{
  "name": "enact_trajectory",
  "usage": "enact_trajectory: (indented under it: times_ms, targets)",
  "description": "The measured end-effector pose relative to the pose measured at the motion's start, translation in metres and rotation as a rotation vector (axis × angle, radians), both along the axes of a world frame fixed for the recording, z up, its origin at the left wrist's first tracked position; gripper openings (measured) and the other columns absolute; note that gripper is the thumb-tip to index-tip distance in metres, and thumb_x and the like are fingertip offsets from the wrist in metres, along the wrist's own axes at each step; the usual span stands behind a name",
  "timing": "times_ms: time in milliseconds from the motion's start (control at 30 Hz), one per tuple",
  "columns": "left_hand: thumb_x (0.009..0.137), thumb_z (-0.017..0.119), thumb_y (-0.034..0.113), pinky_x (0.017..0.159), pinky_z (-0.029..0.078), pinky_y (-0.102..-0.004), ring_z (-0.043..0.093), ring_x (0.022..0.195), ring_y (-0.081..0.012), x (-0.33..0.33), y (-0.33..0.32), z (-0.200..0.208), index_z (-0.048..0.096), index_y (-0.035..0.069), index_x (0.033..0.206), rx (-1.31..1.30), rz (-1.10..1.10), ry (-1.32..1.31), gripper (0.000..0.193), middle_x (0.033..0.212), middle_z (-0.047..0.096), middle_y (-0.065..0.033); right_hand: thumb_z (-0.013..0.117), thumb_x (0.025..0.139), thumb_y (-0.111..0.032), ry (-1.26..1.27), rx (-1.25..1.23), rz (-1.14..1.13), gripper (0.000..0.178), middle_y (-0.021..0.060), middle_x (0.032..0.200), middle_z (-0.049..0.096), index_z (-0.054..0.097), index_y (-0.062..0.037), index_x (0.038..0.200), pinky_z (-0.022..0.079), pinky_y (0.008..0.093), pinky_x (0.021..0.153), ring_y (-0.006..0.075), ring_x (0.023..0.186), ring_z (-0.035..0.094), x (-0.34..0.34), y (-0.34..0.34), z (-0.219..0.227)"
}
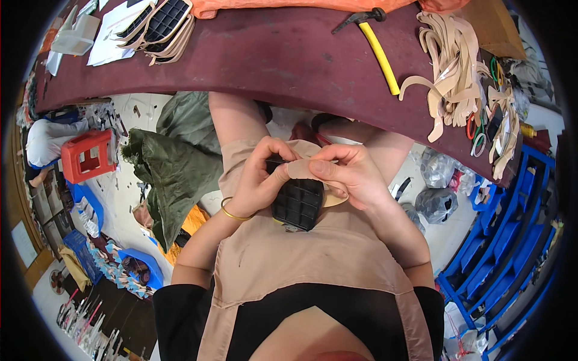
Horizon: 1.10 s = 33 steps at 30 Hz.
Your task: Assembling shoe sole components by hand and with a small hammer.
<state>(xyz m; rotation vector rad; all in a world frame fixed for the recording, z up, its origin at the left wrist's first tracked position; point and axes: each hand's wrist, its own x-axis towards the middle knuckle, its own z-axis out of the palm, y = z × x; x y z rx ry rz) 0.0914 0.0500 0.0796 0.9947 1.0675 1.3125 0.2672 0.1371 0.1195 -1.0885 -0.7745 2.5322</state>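
A black piece moulded in a grid of square hollows [296,204], perhaps a shoe sole, rests over the apron [301,259] on my lap. A beige strip [300,170] runs across its far end, and part of the strip curls down along its right side. My left hand [263,175] pinches the strip at the upper left, thumb against the black piece. Fingers and thumb of my right hand [352,174] are closed on the strip at the right. Both hands nearly meet there. The fingers partly hide the far end of the black piece.
On the dark red table [241,57] lie a yellow-handled hammer [379,57], a bunch of beige strips [451,66] and stacked black gridded pieces with beige rims [165,27]. Red stool [89,156] and green sack [171,162] are at left, a blue rack [500,240] at right.
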Motion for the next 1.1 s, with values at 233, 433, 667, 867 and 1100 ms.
enact_trajectory:
  times_ms: [233,433,667,867,1100]
  targets:
    - [0.087,0.062,0.013,0.075,0.042,-0.0237,0.052,0.082,-0.0114,0.003,-0.002,-0.005,0.05,0.004,0.095,-0.006,0.064,0.123,0.017,0.089,0.053,-0.0034,0.068,0.084,-0.014,0.026,-0.088,-0.072,0.018,0.0021,0.065,0.059,0.065,0.0021,0.09,0.024,0.0188,0.038,0.0016,0.042,0.037,0.0,-0.005,-0.006]
    - [0.086,0.062,0.013,0.073,0.042,-0.0232,0.051,0.081,-0.0102,0.004,-0.002,-0.002,0.05,0.004,0.095,-0.034,0.069,0.205,0.017,0.088,0.052,-0.0022,0.068,0.084,-0.015,-0.004,-0.075,-0.05,0.018,0.002,0.066,0.059,0.065,0.0021,0.09,0.027,0.0181,0.039,0.0018,0.044,0.039,0.001,-0.004,-0.005]
    - [0.086,0.062,0.012,0.076,0.042,-0.0241,0.05,0.082,-0.0105,0.01,0.0,0.013,0.052,0.002,0.101,-0.102,0.153,0.135,0.02,0.089,0.052,-0.0025,0.07,0.083,-0.015,-0.109,0.514,-0.102,0.016,-0.0002,0.082,0.055,0.066,-0.0015,0.091,0.038,0.0184,0.053,0.0043,0.068,0.05,-0.005,-0.016,-0.011]
    - [0.087,0.06,0.014,0.08,0.042,-0.0255,0.051,0.088,-0.0124,0.0,0.004,0.024,0.052,0.001,0.114,-0.129,-0.006,0.122,0.031,0.093,0.054,-0.0041,0.07,0.078,-0.008,-0.259,1.157,0.212,0.015,0.0043,0.079,0.055,0.067,-0.0029,0.092,0.043,0.025,0.055,0.0121,0.065,0.054,-0.001,0.001,0.008]
    - [0.079,0.069,0.016,0.077,0.042,-0.0256,0.052,0.083,-0.0134,-0.004,0.009,0.019,0.059,0.002,0.11,-0.014,-0.032,0.257,0.035,0.092,0.058,-0.0051,0.069,0.077,-0.007,-0.262,1.142,0.194,0.013,0.0045,0.079,0.056,0.067,-0.0032,0.089,0.042,0.0241,0.055,0.0126,0.064,0.054,-0.012,0.005,0.003]
